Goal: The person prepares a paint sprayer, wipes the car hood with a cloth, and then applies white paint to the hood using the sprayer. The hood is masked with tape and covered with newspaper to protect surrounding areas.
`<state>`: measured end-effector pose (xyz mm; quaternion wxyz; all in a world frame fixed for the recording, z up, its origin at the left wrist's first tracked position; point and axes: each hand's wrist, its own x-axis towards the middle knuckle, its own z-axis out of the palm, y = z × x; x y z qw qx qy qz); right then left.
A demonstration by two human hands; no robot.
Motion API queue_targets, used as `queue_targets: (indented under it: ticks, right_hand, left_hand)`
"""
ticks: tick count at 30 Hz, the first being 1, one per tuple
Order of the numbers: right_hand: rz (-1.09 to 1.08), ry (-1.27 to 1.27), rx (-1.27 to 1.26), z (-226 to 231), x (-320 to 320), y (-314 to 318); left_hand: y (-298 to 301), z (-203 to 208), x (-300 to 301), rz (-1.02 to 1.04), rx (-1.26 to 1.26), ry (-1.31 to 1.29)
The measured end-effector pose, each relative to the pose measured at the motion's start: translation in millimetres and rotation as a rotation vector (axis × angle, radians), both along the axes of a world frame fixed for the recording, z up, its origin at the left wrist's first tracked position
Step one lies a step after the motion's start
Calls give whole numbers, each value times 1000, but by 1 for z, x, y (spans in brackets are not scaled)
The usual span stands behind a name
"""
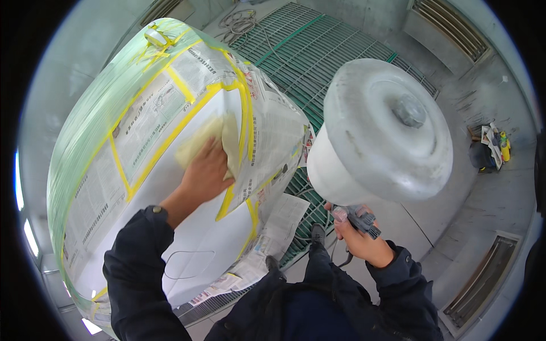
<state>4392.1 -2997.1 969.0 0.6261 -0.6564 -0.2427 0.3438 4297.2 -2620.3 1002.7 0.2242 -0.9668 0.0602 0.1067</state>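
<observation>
A white car body panel stands on my left, framed by yellow masking tape and sheets of newspaper. My left hand presses a pale yellow cloth against the upper part of that panel. On the other side, my right hand is closed around a spray gun, apart from the car. The gun carries a large whitish cup with a round lid, which looms close and hides part of the floor. Some of the right fingers are hidden behind the gun.
Green translucent film wraps the rest of the car. Underfoot lies a green floor grating, with a coiled hose at its far end. By the right wall sit a dark container and a yellow bottle. Loose newspaper hangs near my feet.
</observation>
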Motion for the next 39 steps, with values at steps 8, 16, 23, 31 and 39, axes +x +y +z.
queue_targets:
  ticks: [8, 16, 23, 31, 39]
  right_hand:
    - [-3, 67, 107, -5, -6, 5]
    - [0, 147, 100, -8, -40, 6]
    - [-2, 34, 135, -16, -118, 9]
    - [-48, 157, 86, -17, -228, 8]
    - [-81, 96, 100, -57, -295, -6]
  left_hand:
    - [20, -4, 102, 203, 159, -39]
    - [3, -9, 17, -35, -85, -49]
    - [-8, -19, -101, -58, -149, 2]
    - [-10, -29, -252, -147, -103, 133]
    - [-8, -61, -247, -246, -31, 142]
